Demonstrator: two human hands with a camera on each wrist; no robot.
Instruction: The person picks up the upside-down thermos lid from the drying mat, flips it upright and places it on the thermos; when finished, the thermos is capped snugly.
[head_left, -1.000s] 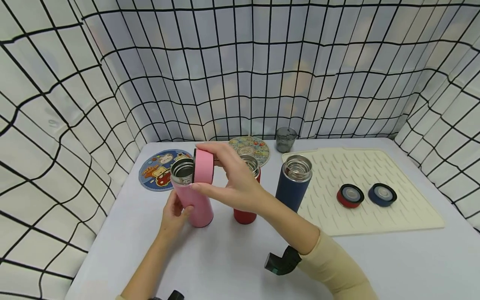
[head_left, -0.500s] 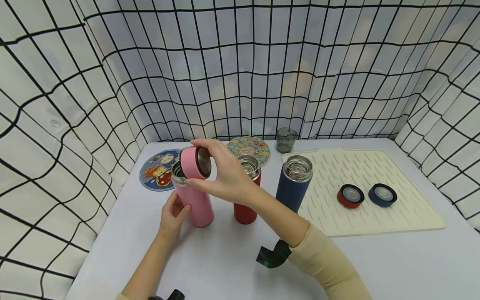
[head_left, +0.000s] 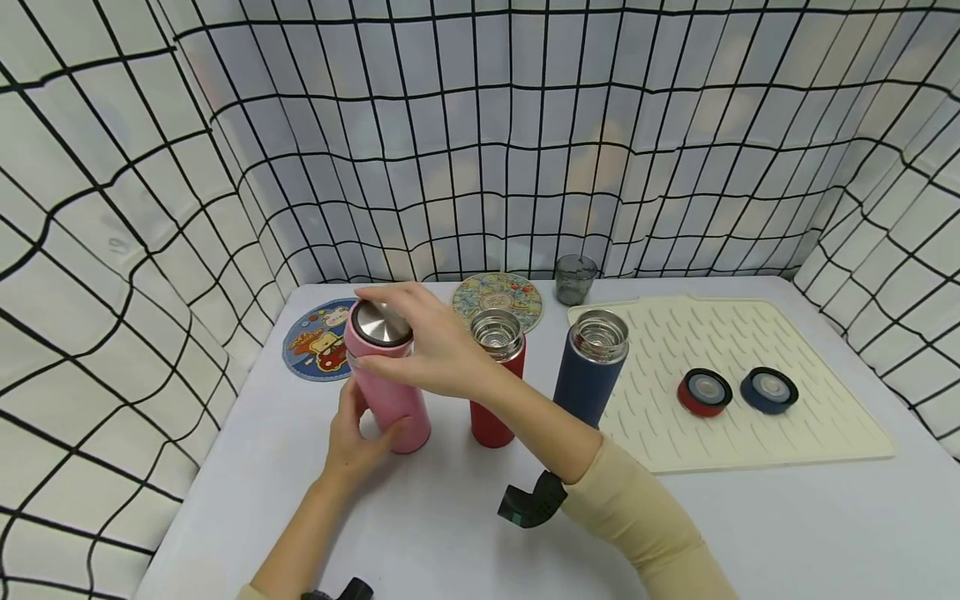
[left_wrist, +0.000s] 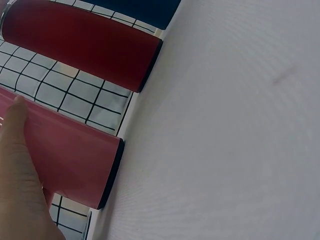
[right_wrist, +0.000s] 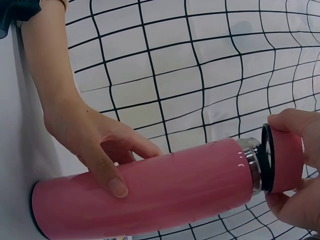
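Your right hand curls around the pink lid, set on the mouth of the pink bottle but, judging by the steel neck showing, not yet screwed down. Your left hand grips the bottle low, upright on the bench. The red bottle and blue bottle stand open, their lids on the mat. No readable writing shows.
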